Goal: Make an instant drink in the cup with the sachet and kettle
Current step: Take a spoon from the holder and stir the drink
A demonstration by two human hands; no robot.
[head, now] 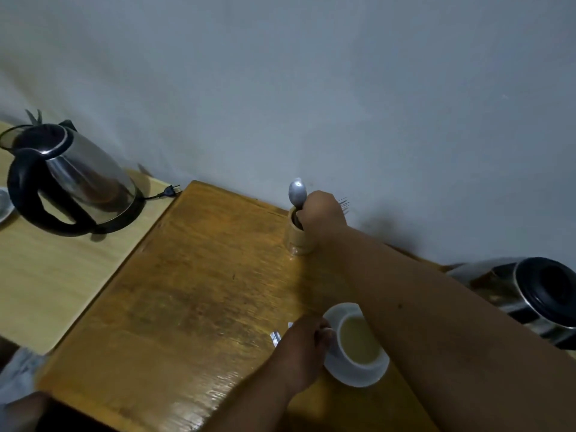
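Note:
A white cup point(349, 357) holding pale brown liquid point(358, 341) stands on a white saucer point(361, 374) near the table's front. My left hand point(304, 347) rests against the cup's left side, fingers on its rim. A torn silver sachet point(276, 338) lies just left of that hand. My right hand point(322, 212) reaches to the wooden utensil holder point(299, 236) by the wall and is closed around a metal spoon point(297, 191), whose bowl points up. A steel kettle with a black handle point(71, 179) stands far left, lid open.
A second steel pot with a black lid point(542, 297) sits at the right edge, close to my right forearm. The kettle's plug point(170, 191) lies loose on the lighter side table point(46, 275). Fork tines point(343, 203) stick out behind my right hand. The wall point(311, 88) backs the table.

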